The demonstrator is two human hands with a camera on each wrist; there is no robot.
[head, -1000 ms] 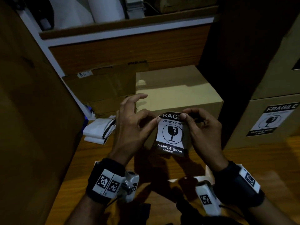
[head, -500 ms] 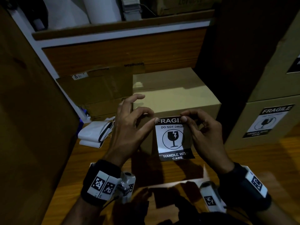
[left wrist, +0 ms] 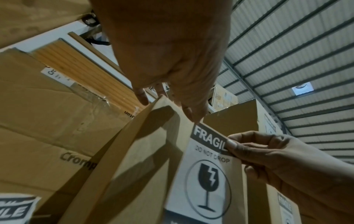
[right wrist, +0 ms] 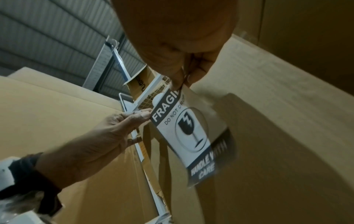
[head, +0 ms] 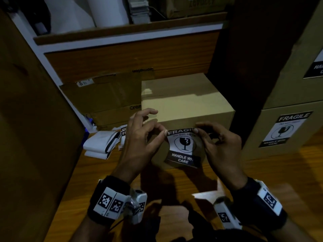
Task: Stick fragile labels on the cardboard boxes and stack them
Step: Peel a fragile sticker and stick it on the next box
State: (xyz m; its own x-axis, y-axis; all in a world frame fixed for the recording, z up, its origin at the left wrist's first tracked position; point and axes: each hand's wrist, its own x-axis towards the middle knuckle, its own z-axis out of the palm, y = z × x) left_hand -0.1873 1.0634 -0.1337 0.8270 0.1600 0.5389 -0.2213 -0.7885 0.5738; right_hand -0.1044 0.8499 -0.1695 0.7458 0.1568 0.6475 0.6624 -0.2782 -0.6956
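**Label brought up against the box face**

Against the earlier head views, the fragile label (head: 183, 147) now sits lower and closer to the front face of the small cardboard box (head: 185, 102) — its top black band lines up just under the box's front top edge, where before it hung clear in front. In my judgement the step in hand is placement: the label is about to be pressed on, not yet smoothed down.

The left hand (head: 139, 137) pinches the label's top left corner between thumb and forefinger, other fingers spread loose above the box edge. The right hand (head: 220, 142) pinches the top right corner, fingers curled behind it. So the label hangs below and between both grips — its lower band, in the right wrist view, curls away from the box face and looks unstuck.

Right of the box, two stacked boxes (head: 286, 130) already carry labels. Left of the box, on the desk (head: 297, 172), lie spare labels (head: 123, 135).
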